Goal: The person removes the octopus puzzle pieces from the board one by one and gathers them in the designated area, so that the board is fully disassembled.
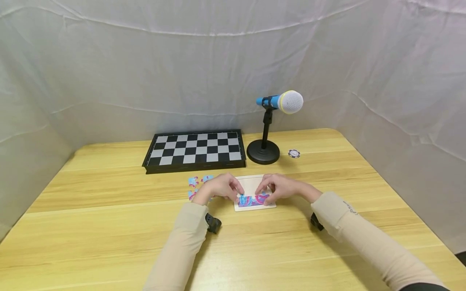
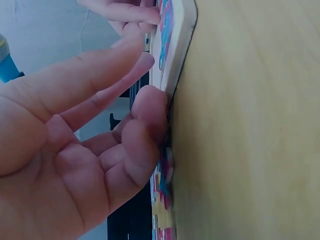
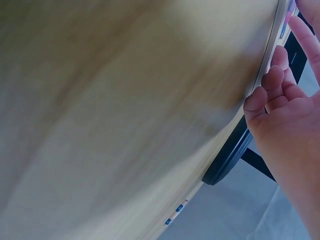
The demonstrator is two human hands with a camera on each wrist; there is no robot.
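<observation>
A white puzzle tray point(image 1: 251, 184) lies on the table with joined blue, pink and purple jigsaw pieces point(image 1: 247, 201) across its near half. My left hand point(image 1: 223, 186) is at the tray's left side, thumb and index finger reaching toward the pieces. In the left wrist view that hand's other fingers point(image 2: 137, 155) bend loosely beside the tray's edge, with nothing seen in them. From the right, my right hand point(image 1: 278, 187) arches over the tray, its thumb and index finger spread apart at the pink part of the picture. Its other fingers point(image 3: 274, 80) are loosely bent near the tray's edge.
Loose jigsaw pieces point(image 1: 193, 182) lie left of the tray, partly behind my left hand. Behind them is a black-framed checkered board point(image 1: 196, 148). A blue microphone point(image 1: 289, 102) stands on a round black base point(image 1: 263, 152), with a poker chip point(image 1: 294, 153) to its right.
</observation>
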